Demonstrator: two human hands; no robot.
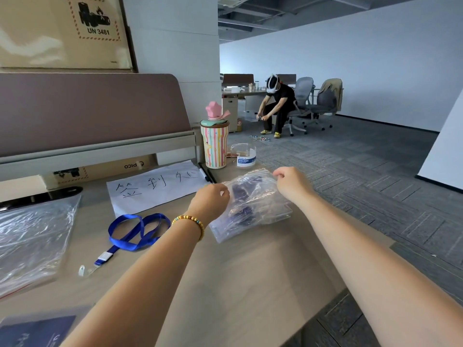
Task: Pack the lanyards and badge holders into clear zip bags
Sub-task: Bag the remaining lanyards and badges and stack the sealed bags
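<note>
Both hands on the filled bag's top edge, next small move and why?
Probably run the pinch along the top edge to seal it. The left hand and right hand each pinch the far edge of the clear zip bag, which already holds dark blue contents. One blue lanyard lies loose on the desk, left of the bag.

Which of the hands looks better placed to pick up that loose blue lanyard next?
Probably the left. The left hand is at the near corner of the filled zip bag, and the blue lanyard lies on the desk just beside that forearm. The right hand pinches the bag's far edge, farther away.
</note>
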